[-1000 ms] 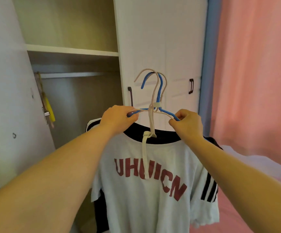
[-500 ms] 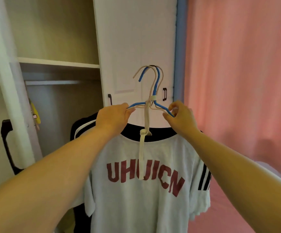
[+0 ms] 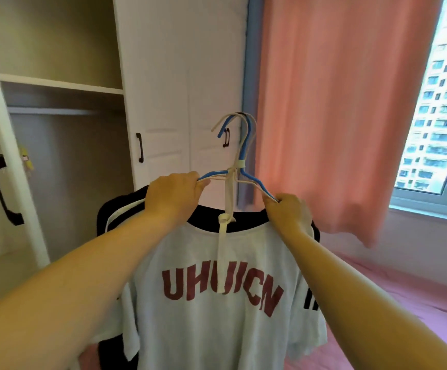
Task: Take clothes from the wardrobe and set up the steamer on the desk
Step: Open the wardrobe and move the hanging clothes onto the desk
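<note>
White tee (image 3: 217, 303) with red lettering and a black collar hangs on bundled hangers (image 3: 239, 166), one blue and at least one cream, tied together with a cream strip (image 3: 226, 236) knotted at the neckline. A dark garment (image 3: 115, 214) with a white stripe sits behind it on the same bundle.

Hands: left hand (image 3: 174, 193) is curled round the left shoulder of the hangers, right hand (image 3: 288, 212) pinches the right shoulder wire. Both carry the load; the hooks are up in free air, touching no rail.

Change vs a second ago: view has swung right. The open wardrobe bay (image 3: 64, 156) with its rail has slid to the left edge, closed wardrobe doors (image 3: 179, 102) are now behind the hooks, and the pink curtain (image 3: 337, 116) plus window (image 3: 436, 102) have come into frame. The grip looks the same on both sides. The clothes stayed centred, so the body is turning with them.

Read: the pick from the wardrobe looks done, carry phase under way. Pink bed (image 3: 404, 303) is lower right. No worktop or steamer in view, so I can't say which way the drop-off is. Wardrobe door is left open.

Risk: the dark garment's left shoulder sits wide on the hanger, could slip during the turn.
</note>
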